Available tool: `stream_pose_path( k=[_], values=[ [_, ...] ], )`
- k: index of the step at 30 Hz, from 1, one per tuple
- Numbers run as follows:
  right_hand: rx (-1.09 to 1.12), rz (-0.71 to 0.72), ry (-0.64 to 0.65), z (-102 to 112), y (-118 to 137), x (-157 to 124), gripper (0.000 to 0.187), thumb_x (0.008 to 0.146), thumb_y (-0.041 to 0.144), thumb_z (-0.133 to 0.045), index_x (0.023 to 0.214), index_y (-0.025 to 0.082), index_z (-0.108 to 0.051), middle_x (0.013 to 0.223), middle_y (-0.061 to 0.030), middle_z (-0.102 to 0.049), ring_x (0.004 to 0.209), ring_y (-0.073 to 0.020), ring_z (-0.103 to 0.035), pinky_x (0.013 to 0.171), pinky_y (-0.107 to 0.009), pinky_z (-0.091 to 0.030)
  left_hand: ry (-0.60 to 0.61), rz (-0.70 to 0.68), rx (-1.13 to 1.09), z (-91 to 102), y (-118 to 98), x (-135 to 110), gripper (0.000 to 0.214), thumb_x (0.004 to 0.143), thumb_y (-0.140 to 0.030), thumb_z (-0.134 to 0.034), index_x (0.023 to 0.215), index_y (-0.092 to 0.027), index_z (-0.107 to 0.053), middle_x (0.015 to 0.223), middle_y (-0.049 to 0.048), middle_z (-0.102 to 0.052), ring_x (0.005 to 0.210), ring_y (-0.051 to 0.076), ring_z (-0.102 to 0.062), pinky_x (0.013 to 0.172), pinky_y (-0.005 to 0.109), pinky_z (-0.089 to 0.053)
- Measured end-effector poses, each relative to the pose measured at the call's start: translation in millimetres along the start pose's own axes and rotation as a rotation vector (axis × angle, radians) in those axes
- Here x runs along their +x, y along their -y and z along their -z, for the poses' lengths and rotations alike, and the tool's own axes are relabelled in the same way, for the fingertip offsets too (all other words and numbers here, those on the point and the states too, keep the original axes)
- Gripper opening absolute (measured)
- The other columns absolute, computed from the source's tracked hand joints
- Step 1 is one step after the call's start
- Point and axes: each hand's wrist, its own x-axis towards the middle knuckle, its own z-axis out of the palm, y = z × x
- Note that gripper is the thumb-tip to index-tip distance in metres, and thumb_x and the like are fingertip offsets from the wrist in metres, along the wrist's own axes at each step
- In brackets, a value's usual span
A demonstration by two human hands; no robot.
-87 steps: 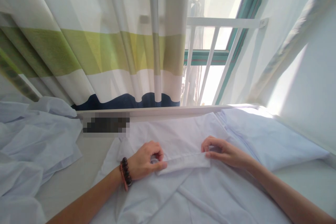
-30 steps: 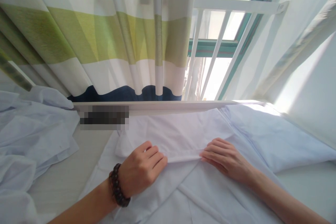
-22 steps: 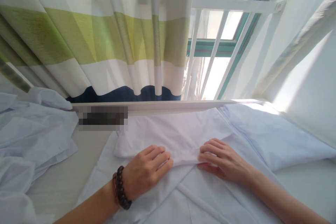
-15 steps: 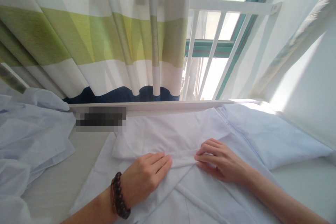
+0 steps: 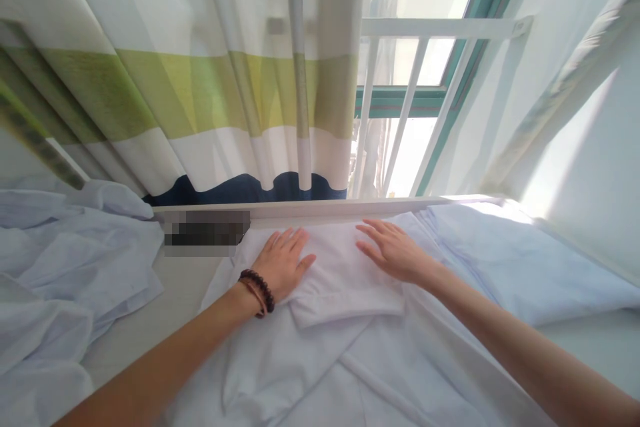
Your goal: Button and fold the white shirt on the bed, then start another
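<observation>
A white garment [image 5: 345, 347] lies spread on the table in front of me, its far end folded back into a flat panel [image 5: 340, 280]. My left hand [image 5: 283, 263], with a dark bead bracelet on the wrist, lies flat on the left part of that panel, fingers stretched out. My right hand [image 5: 393, 250] rests flat on the right part, fingers spread and pointing left. Neither hand holds anything. A raised seam [image 5: 380, 387] runs diagonally across the lower cloth.
Crumpled pale blue cloth [image 5: 60, 267] is heaped at the left. More pale blue fabric [image 5: 505, 260] lies at the right. A white ledge [image 5: 320, 208] bounds the table's far side, with a striped curtain [image 5: 200, 93] and a barred window [image 5: 410, 100] behind it.
Both hands have left the folded edge near me and slid away from me across the panel, now lying flat and open near the ledge. The fold stays in place.
</observation>
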Motion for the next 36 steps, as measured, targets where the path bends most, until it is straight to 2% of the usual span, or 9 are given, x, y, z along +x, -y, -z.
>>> stream_pose_path(
  k=[2,6,14,19,24,28,30,33,36],
  values=[
    [-0.073,-0.120,0.066,-15,-13,5,0.056,0.097,0.050,-0.030,0.141,0.017,-0.043,0.149,-0.0132,-0.038,0.138,-0.0279,-0.032,0.112,-0.048,-0.025,0.061,0.085,0.014,-8.9,16,-2,0.057,0.096,-0.044,-0.032,0.139,-0.009,-0.044,0.146,0.0151,-0.041,0.137,0.030,-0.034,0.113,0.050,-0.025],
    [-0.176,-0.307,0.020,-36,-33,-2,0.058,0.097,0.054,-0.026,0.145,0.023,-0.038,0.153,-0.0101,-0.032,0.141,-0.0280,-0.024,0.114,-0.047,-0.019,0.044,0.148,0.019,-14.5,36,-16,0.063,0.095,-0.048,-0.030,0.141,-0.006,-0.040,0.148,0.0160,-0.036,0.138,0.028,-0.032,0.114,0.044,-0.025],
    [-0.195,-0.482,0.017,-36,-42,-7,0.064,0.094,0.061,-0.025,0.146,0.026,-0.035,0.155,-0.0118,-0.026,0.142,-0.0324,-0.020,0.113,-0.049,-0.018,0.076,0.201,0.058,-8.0,39,-24,0.072,0.092,-0.054,-0.030,0.140,0.001,-0.038,0.149,0.0205,-0.034,0.139,0.030,-0.030,0.114,0.044,-0.024],
    [-0.196,-0.464,0.048,-35,-47,-6,0.066,0.093,0.061,-0.023,0.147,0.024,-0.033,0.156,-0.0121,-0.024,0.142,-0.0325,-0.020,0.112,-0.048,-0.018,0.046,0.176,0.050,-13.3,45,-27,0.071,0.092,-0.055,-0.031,0.140,-0.003,-0.038,0.149,0.0189,-0.034,0.139,0.029,-0.030,0.114,0.043,-0.024],
    [-0.221,-0.463,0.148,-22,-41,8,0.070,0.092,0.062,-0.024,0.146,0.018,-0.036,0.155,-0.0136,-0.025,0.142,-0.0337,-0.020,0.113,-0.050,-0.014,0.069,0.168,0.068,-14.3,44,-23,0.071,0.092,-0.055,-0.030,0.140,-0.004,-0.039,0.148,0.0195,-0.035,0.139,0.029,-0.031,0.114,0.043,-0.023],
    [-0.175,-0.357,0.136,-24,-32,16,0.066,0.095,0.057,-0.022,0.147,0.018,-0.032,0.157,-0.0119,-0.020,0.144,-0.0287,-0.016,0.115,-0.048,-0.013,0.109,0.180,0.073,-13.3,44,-20,0.073,0.091,-0.058,-0.029,0.141,-0.006,-0.038,0.149,0.0192,-0.035,0.139,0.030,-0.029,0.113,0.045,-0.023],
    [-0.125,-0.321,0.100,-29,-30,12,0.062,0.096,0.052,-0.023,0.146,0.016,-0.033,0.155,-0.0139,-0.025,0.143,-0.0293,-0.019,0.114,-0.050,-0.016,0.094,0.149,0.043,-8.3,44,-24,0.068,0.093,-0.055,-0.029,0.142,-0.008,-0.036,0.150,0.0185,-0.034,0.139,0.031,-0.030,0.113,0.047,-0.023],
    [-0.046,-0.205,-0.013,-26,-24,-5,0.054,0.097,0.042,-0.032,0.139,0.010,-0.041,0.151,-0.0188,-0.032,0.140,-0.0300,-0.026,0.113,-0.049,-0.021,-0.027,-0.058,-0.044,9.5,37,-39,0.054,0.095,-0.044,-0.034,0.139,-0.013,-0.040,0.146,0.0170,-0.039,0.135,0.029,-0.034,0.112,0.049,-0.026],
    [0.113,0.020,-0.056,-5,-13,-33,0.040,0.095,0.037,-0.040,0.131,0.020,-0.048,0.144,-0.0124,-0.043,0.130,-0.0230,-0.044,0.107,-0.041,-0.037,-0.154,-0.368,-0.164,31.1,20,-57,0.036,0.089,-0.029,-0.047,0.123,-0.018,-0.052,0.128,0.0118,-0.053,0.123,0.026,-0.043,0.105,0.045,-0.036]
  ],
)
